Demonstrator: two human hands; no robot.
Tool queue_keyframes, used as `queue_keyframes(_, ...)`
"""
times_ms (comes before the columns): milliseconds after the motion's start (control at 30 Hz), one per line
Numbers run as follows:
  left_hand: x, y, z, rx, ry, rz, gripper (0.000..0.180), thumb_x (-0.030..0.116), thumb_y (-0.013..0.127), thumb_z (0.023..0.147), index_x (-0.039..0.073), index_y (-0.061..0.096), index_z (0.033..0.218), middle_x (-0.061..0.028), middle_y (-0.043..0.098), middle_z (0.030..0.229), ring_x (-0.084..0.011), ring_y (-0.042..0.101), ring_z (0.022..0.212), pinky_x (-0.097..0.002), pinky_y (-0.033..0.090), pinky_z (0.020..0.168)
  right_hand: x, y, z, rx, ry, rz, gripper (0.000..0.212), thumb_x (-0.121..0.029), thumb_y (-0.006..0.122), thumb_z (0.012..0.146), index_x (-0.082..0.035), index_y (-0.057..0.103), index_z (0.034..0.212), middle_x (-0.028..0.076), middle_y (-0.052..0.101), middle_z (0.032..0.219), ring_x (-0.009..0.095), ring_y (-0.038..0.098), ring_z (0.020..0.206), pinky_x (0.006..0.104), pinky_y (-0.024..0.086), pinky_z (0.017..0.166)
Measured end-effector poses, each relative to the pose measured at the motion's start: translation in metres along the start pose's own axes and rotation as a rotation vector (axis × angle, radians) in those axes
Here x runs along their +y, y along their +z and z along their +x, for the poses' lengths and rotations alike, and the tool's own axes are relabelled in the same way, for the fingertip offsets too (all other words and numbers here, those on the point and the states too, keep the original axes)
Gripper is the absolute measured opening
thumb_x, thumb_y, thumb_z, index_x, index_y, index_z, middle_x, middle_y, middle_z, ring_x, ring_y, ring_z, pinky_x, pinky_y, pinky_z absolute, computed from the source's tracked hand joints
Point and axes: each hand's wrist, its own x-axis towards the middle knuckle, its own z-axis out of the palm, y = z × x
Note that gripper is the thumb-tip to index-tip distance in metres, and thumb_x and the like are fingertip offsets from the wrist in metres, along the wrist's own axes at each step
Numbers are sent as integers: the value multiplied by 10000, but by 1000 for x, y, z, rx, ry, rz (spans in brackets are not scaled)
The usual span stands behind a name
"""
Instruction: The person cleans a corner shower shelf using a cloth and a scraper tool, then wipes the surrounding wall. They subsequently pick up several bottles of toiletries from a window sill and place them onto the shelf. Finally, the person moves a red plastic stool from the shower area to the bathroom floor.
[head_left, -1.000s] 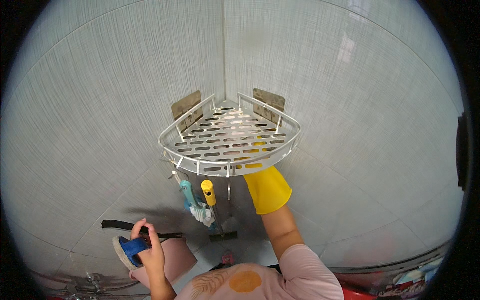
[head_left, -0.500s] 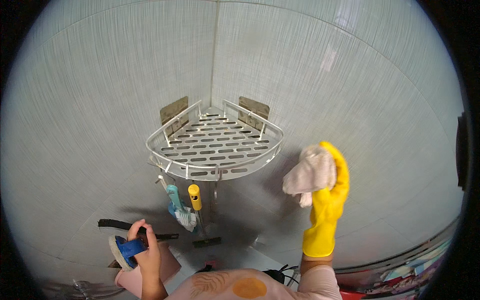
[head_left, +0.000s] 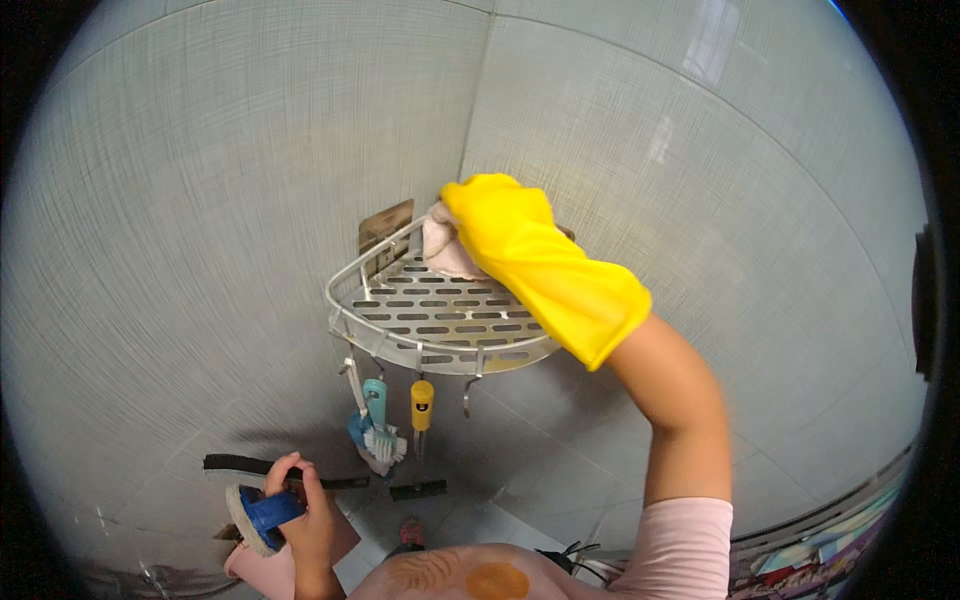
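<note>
My right hand (head_left: 508, 228), in a long yellow rubber glove, grips a pale pink cloth (head_left: 448, 252). It presses the cloth into the back corner of a silver metal corner shelf (head_left: 392, 343), which has a slotted base and a raised rail. The glove hides the shelf's right side and most of the right wall bracket. Low on the left, my bare left hand (head_left: 311, 522) is closed around the blue handle of a round scrub pad (head_left: 252, 520) with a whitish face. That pad is held beside a pink bucket (head_left: 262, 574), well below the shelf.
Hooks under the shelf's front hold a teal-handled brush (head_left: 376, 402) and a yellow-handled squeegee (head_left: 422, 405). A long black strip (head_left: 236, 463) lies behind my left hand. Grey tiled walls (head_left: 250, 200) meet behind the shelf. Colourful folded items (head_left: 825, 545) sit at the lower right.
My right hand has moved left from beside the shelf onto its back corner, taking the cloth with it. The view has shifted a little. My left hand still holds the scrub pad.
</note>
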Motion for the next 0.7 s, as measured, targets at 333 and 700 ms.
queue_keyframes(333,-2,-7,-2,4,-116,-11,194,5,529,889,24,523,1081,-53,547,937,-139,523,857,-265,418,803,28,-84,-68,-509,151,160,225,-201,573,748,-91,675,915,128,675,866,283,651,767,354,492,682)
queue_keyframes(700,11,1,-1,-62,-146,-150,197,41,569,875,43,534,1068,-56,567,930,-121,526,787,-238,403,653,8,-81,-72,-8,10,357,384,-313,551,846,-100,567,1165,185,592,1110,357,577,1011,385,453,863)
